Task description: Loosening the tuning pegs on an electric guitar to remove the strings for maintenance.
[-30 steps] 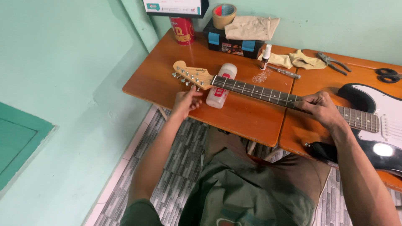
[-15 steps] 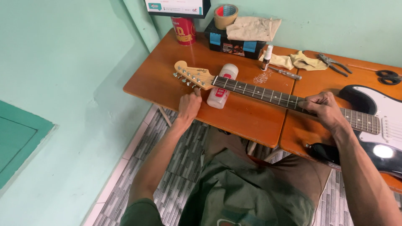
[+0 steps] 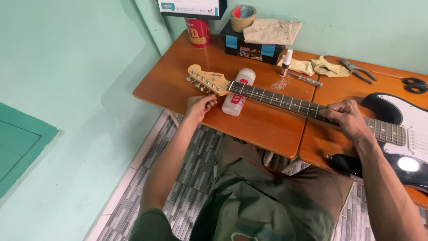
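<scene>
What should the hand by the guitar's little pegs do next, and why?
Probably turn a peg slightly. The left hand has its fingers at the small metal tuning pegs on the pale wooden headstock, while the right hand presses on the dark fretboard of the black-and-white electric guitar.

The single view comes from a camera on the person's head, looking steeply down and slightly forward over the near edge of the orange wooden table, whose far edge meets the green wall (only one view, so nothing is shared between two). It sits close enough that the person's lap fills the bottom middle, with both forearms running up into the picture. The table's left corner lies within view, while its right side runs past the picture's right edge.
</scene>
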